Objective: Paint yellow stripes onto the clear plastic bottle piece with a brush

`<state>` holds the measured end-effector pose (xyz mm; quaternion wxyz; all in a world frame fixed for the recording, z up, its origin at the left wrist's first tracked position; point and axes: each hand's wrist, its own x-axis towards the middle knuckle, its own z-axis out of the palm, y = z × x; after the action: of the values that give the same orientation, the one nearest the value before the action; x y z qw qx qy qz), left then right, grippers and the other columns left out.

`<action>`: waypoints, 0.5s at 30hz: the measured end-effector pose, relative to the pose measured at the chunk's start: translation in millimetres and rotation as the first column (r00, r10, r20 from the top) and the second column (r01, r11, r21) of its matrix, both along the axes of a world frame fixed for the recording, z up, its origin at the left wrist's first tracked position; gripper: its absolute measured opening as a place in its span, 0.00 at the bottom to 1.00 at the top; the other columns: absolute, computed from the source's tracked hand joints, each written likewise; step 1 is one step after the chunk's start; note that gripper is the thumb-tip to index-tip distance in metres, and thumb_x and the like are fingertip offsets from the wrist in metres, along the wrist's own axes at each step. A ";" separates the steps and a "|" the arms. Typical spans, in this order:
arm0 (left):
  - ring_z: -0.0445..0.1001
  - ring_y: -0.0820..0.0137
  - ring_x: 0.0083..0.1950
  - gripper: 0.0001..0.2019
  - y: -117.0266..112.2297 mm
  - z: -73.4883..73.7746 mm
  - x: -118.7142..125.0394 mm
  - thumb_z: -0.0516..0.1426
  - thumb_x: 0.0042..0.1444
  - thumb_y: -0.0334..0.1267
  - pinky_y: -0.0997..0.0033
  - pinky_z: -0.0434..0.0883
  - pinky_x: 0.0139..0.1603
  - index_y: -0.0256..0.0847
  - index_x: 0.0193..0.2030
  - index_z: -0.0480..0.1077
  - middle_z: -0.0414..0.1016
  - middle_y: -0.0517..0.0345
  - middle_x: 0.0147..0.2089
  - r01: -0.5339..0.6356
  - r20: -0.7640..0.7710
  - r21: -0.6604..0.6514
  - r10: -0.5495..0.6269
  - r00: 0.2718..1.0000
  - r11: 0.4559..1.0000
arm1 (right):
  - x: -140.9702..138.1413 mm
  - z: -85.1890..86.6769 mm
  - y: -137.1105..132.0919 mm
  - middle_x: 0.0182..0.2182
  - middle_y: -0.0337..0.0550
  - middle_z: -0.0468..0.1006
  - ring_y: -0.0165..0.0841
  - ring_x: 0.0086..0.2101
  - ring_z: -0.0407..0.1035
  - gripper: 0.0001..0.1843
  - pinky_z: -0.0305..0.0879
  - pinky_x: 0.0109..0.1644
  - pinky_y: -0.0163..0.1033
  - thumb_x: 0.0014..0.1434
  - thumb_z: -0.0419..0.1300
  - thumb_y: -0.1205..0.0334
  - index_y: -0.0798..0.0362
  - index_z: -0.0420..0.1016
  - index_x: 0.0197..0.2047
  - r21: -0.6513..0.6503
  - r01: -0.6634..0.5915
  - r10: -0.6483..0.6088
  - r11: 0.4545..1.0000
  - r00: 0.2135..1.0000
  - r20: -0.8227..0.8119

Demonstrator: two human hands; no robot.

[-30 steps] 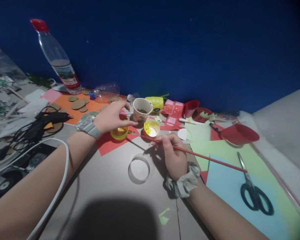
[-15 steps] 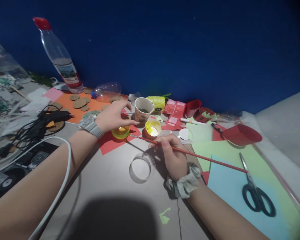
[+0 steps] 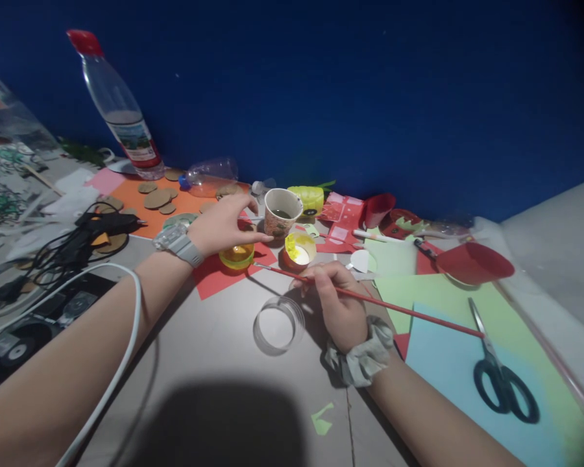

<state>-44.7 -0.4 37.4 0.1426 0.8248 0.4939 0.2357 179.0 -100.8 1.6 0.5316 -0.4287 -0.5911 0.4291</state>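
Observation:
My right hand (image 3: 343,305) is closed around a long red paintbrush (image 3: 409,312), its tip pointing left. My left hand (image 3: 226,226) has thumb and fingers apart beside a paper cup (image 3: 277,227) of dark liquid. The thumb tip is close to the cup's base; whether it touches is unclear. Below that hand sits a small yellow transparent dish (image 3: 236,257) on red paper (image 3: 209,282). A small tub (image 3: 300,253) with yellow paint on its inner wall stands between the hands. A clear plastic ring (image 3: 278,327) lies in front of them.
Scissors (image 3: 499,373) lie on blue paper (image 3: 433,376) at right, near a red scoop-shaped piece (image 3: 474,264). A tall bottle (image 3: 131,133) stands at back left. A glue gun (image 3: 102,224) with tangled cords lies at left, and a white cable (image 3: 137,305) crosses my left forearm.

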 end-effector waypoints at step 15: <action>0.69 0.59 0.47 0.25 -1.8 2.3 1.9 0.60 0.45 0.58 0.61 0.64 0.48 0.40 0.41 0.67 0.71 0.52 0.45 0.003 0.005 -0.015 -0.003 1.000 1.000 | -1.9 -0.1 -0.8 0.26 0.36 0.76 0.31 0.28 0.69 0.11 0.66 0.34 0.39 0.62 0.54 0.54 0.48 0.69 0.29 -0.009 0.015 -0.015 1.000 1.000 0.002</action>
<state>-42.8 -2.1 39.6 0.1502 0.8239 0.4938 0.2340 177.1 -101.6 1.5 0.5320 -0.4360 -0.5866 0.4276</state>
